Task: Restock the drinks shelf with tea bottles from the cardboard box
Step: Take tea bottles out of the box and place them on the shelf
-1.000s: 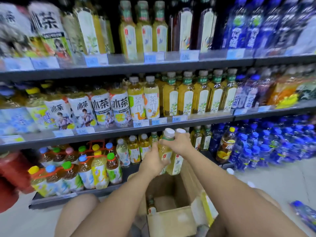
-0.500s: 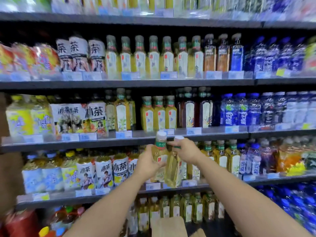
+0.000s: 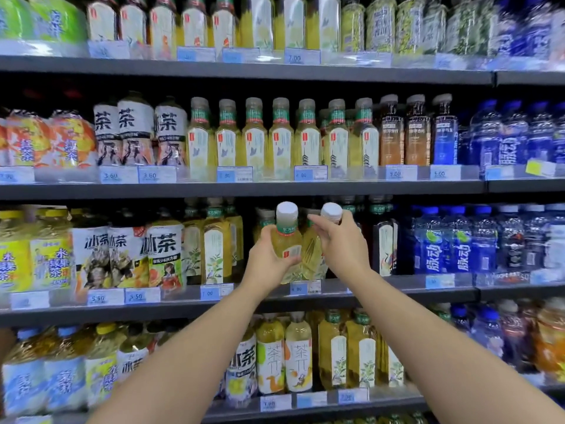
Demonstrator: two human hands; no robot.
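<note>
Two pale yellow tea bottles with white caps and green neck bands are held up side by side at the front of the middle shelf (image 3: 397, 284). My left hand (image 3: 267, 264) grips the left bottle (image 3: 286, 237) round its lower body. My right hand (image 3: 344, 247) grips the right bottle (image 3: 315, 255) near its neck, with the cap showing above my fingers. Both bottles are upright, just above the shelf's front edge, in front of a dark gap with a few like bottles behind. The cardboard box is out of view.
Rows of tea bottles (image 3: 214, 246) stand left of the gap and dark-labelled bottles (image 3: 385, 237) right of it. Blue drink bottles (image 3: 458, 240) fill the right side. Full shelves run above (image 3: 275, 139) and below (image 3: 299, 356). Price tags line each shelf edge.
Both hands have lifted the two bottles from the box near the floor up to the middle shelf. The view has risen with them, and the box has dropped out of sight.
</note>
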